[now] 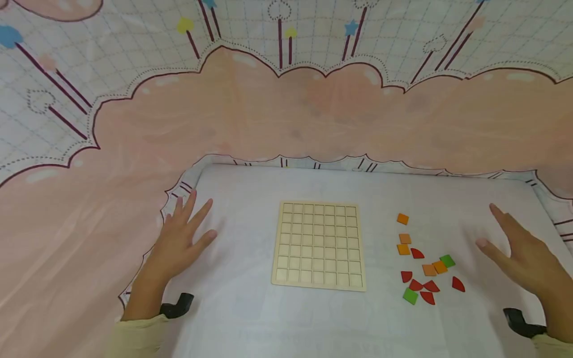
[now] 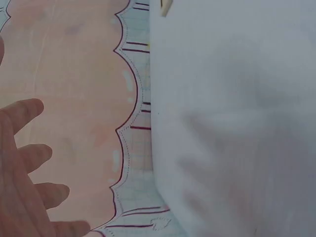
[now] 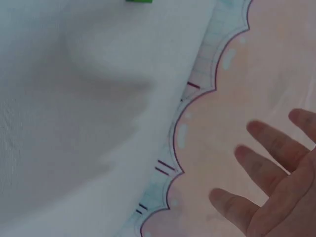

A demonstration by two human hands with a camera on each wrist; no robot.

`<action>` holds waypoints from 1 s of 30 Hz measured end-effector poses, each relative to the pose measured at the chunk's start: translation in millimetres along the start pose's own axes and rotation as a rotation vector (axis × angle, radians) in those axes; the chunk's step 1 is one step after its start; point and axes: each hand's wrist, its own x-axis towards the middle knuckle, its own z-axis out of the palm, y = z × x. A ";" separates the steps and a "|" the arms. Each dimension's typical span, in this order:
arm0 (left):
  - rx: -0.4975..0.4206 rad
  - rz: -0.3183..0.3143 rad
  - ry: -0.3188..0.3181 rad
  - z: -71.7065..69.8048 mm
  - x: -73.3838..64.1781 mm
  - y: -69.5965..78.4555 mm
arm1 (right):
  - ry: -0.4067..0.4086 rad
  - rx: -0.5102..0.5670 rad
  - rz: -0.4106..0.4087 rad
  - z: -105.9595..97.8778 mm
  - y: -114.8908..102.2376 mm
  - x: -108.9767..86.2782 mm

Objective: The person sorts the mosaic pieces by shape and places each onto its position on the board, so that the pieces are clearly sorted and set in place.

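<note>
My left hand [image 1: 179, 243] is spread over the left edge of the white cloth, fingers apart and holding nothing. Toward the right edge, my right hand [image 1: 525, 253] hovers with its fingers extended, also with nothing in it. Between them lies a pale wooden grid board [image 1: 319, 245] with square cells that hold no pieces. Right of the board are scattered flat pieces: orange squares [image 1: 403, 219], green squares [image 1: 410, 296] and red quarter-circle pieces [image 1: 458, 284]. These loose pieces are nearest my right hand, and neither hand touches them. Both wrist views show the fingers spread.
The white cloth [image 1: 233, 318] covers the work surface. Beneath and around it spreads a pink patterned cloth [image 1: 286, 124] with scalloped drawing, rising at the back. A black strap piece [image 1: 178, 306] sits at the left wrist, another [image 1: 523, 325] at the right.
</note>
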 end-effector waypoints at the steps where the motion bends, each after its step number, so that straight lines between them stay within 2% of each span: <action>1: -0.033 -0.003 -0.004 2.5 1.2 2.0 | -0.016 0.011 -0.014 1.6 -1.5 2.6; 5: -0.173 -0.009 -0.006 16.8 8.3 10.7 | -0.090 0.049 -0.067 9.8 -13.1 16.3; 10: -0.441 0.058 0.028 41.3 20.5 25.5 | -0.215 0.110 -0.079 20.6 -29.8 36.5; 13: -0.538 0.075 0.039 58.4 27.9 36.9 | -0.248 0.153 -0.102 27.5 -38.9 45.8; 17: -0.627 0.031 0.031 80.3 32.1 48.6 | -0.251 0.193 -0.154 36.5 -50.1 54.2; 22: -0.754 -0.037 0.025 103.9 35.4 57.3 | -0.277 0.197 -0.156 43.0 -57.7 64.7; 26: -0.829 -0.053 0.041 117.2 39.7 66.2 | -0.270 0.199 -0.161 48.2 -61.3 73.7; 30: -0.885 -0.101 0.050 126.9 47.2 76.5 | -0.261 0.232 -0.154 55.1 -64.4 82.5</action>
